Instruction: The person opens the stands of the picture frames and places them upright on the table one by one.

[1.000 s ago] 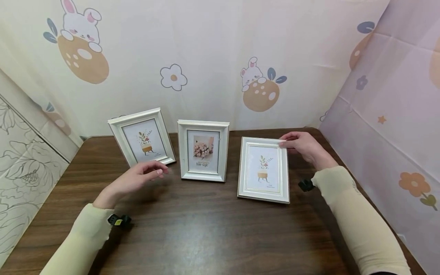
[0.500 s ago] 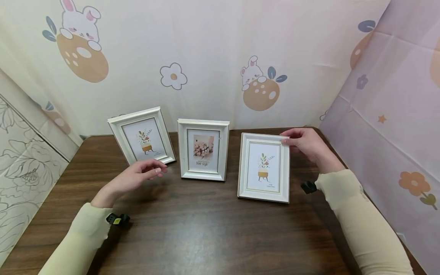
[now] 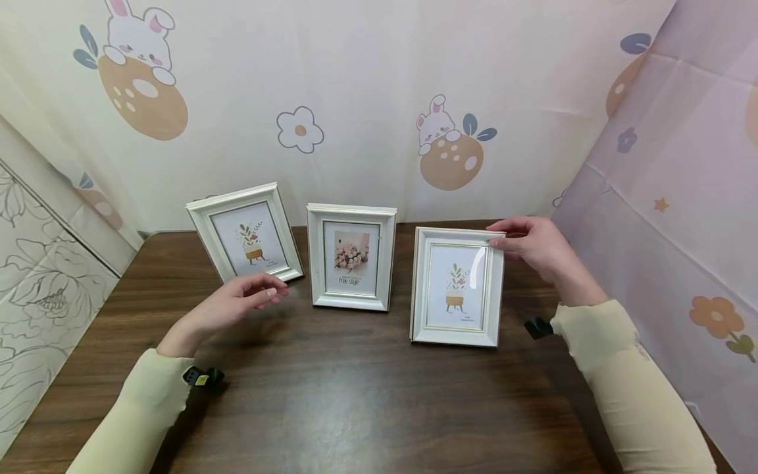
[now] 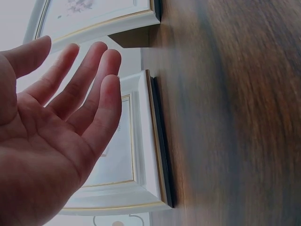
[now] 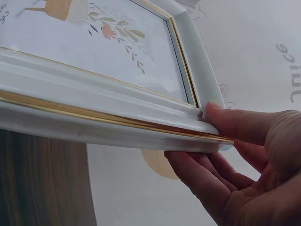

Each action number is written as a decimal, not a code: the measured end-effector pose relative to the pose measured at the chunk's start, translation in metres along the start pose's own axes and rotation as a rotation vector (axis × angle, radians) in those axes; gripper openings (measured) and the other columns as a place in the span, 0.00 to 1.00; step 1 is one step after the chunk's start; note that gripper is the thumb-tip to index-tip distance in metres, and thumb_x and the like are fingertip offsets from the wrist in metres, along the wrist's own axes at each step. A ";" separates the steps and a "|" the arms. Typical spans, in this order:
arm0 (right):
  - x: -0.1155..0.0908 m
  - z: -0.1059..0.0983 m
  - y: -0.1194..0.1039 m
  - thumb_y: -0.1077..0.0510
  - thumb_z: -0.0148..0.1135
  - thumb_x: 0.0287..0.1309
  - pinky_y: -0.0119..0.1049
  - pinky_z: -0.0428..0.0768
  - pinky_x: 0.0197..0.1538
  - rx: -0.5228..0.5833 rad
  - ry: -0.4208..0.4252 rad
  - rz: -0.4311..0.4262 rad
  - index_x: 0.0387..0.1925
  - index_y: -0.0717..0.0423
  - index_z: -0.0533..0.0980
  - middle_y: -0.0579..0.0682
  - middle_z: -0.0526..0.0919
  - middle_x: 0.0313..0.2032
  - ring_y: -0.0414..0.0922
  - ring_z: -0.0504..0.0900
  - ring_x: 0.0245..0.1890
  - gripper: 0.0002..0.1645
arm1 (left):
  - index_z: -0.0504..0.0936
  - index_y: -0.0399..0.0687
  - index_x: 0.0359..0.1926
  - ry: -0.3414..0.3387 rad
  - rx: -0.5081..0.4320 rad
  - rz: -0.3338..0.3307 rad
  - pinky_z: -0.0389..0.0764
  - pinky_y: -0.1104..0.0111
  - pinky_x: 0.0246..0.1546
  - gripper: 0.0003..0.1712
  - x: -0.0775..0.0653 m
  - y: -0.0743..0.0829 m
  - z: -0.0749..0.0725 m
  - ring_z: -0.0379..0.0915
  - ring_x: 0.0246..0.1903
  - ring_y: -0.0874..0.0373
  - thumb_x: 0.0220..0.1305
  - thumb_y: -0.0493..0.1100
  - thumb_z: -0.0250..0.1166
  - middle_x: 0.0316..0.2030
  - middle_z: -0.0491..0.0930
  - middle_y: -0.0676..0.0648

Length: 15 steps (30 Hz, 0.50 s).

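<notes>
Three white picture frames with thin gold trim stand along the back of the dark wooden table. My right hand [image 3: 535, 250] pinches the upper right corner of the right picture frame [image 3: 419, 283], thumb on the front and fingers behind, as the right wrist view shows. That frame leans back and holds a plant print. My left hand [image 3: 227, 306] hovers with relaxed fingers in front of the left picture frame [image 3: 207, 227], which is turned and tilted and has a similar plant print. Between them the middle picture frame [image 3: 316, 263] stands upright with a bouquet print reading "free style".
The wooden table [image 3: 331, 388] runs up to a pale curtain [image 3: 355, 79] printed with rabbits and flowers. A second lilac curtain [image 3: 669, 257] hangs along the right side. At the left is a panel [image 3: 47, 309] with line-drawn flowers.
The right picture frame has been tipped up to a steeper stance, its top rising and turning slightly right. My right hand has moved a little up and right with it; my left hand barely moved.
</notes>
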State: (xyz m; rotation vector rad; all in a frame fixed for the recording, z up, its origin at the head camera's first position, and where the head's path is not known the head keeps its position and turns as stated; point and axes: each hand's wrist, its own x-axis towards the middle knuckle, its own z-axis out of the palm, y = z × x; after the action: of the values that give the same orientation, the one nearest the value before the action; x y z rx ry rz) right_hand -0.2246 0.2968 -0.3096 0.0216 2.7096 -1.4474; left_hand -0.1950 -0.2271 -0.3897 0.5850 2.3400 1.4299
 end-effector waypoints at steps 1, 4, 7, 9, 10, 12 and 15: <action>-0.002 0.000 -0.001 0.53 0.70 0.50 0.36 0.80 0.40 -0.003 0.005 -0.010 0.52 0.59 0.76 0.54 0.77 0.47 0.42 0.79 0.38 0.27 | 0.76 0.47 0.50 0.000 0.001 -0.002 0.72 0.48 0.49 0.15 0.000 0.000 0.000 0.72 0.50 0.40 0.68 0.49 0.55 0.50 0.75 0.37; -0.007 -0.001 -0.002 0.52 0.72 0.48 0.35 0.80 0.39 -0.003 0.017 -0.031 0.51 0.59 0.77 0.52 0.79 0.46 0.42 0.79 0.37 0.28 | 0.76 0.46 0.50 0.010 0.008 0.000 0.73 0.49 0.49 0.15 0.000 0.000 -0.001 0.72 0.50 0.40 0.68 0.48 0.55 0.50 0.75 0.38; -0.012 -0.003 -0.004 0.49 0.72 0.48 0.33 0.80 0.38 -0.022 0.024 -0.046 0.51 0.58 0.77 0.51 0.79 0.45 0.42 0.78 0.37 0.29 | 0.77 0.47 0.50 0.050 0.026 0.008 0.75 0.56 0.48 0.15 0.000 0.001 -0.004 0.72 0.49 0.43 0.68 0.48 0.56 0.49 0.77 0.41; -0.016 -0.004 -0.004 0.48 0.71 0.48 0.32 0.79 0.38 -0.035 0.027 -0.057 0.51 0.57 0.78 0.50 0.79 0.45 0.42 0.77 0.38 0.29 | 0.77 0.47 0.49 0.079 0.031 0.020 0.76 0.60 0.46 0.14 0.001 0.002 -0.006 0.72 0.48 0.45 0.68 0.48 0.56 0.48 0.77 0.43; -0.017 -0.005 -0.005 0.47 0.71 0.48 0.31 0.79 0.38 -0.037 0.027 -0.064 0.51 0.56 0.78 0.49 0.79 0.44 0.43 0.77 0.38 0.30 | 0.77 0.47 0.49 0.090 0.030 0.025 0.76 0.62 0.45 0.14 0.002 0.003 -0.006 0.72 0.48 0.45 0.68 0.47 0.56 0.47 0.78 0.43; -0.019 -0.005 -0.005 0.46 0.71 0.48 0.31 0.79 0.37 -0.031 0.029 -0.082 0.51 0.56 0.78 0.49 0.79 0.44 0.43 0.76 0.37 0.29 | 0.78 0.47 0.49 0.096 0.023 0.035 0.76 0.63 0.45 0.13 0.003 0.004 -0.008 0.73 0.47 0.45 0.68 0.47 0.56 0.47 0.78 0.42; -0.023 -0.005 -0.006 0.46 0.70 0.48 0.32 0.79 0.38 -0.011 0.031 -0.111 0.50 0.55 0.78 0.48 0.80 0.43 0.43 0.77 0.37 0.28 | 0.78 0.46 0.49 0.088 0.016 0.043 0.76 0.64 0.45 0.13 0.004 0.005 -0.009 0.72 0.47 0.43 0.68 0.46 0.56 0.47 0.78 0.41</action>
State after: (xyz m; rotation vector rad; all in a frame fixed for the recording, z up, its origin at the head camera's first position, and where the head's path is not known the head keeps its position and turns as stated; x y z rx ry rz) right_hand -0.2022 0.2984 -0.3005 -0.1094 2.7845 -1.4717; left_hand -0.2020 -0.2295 -0.3820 0.5917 2.4225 1.4855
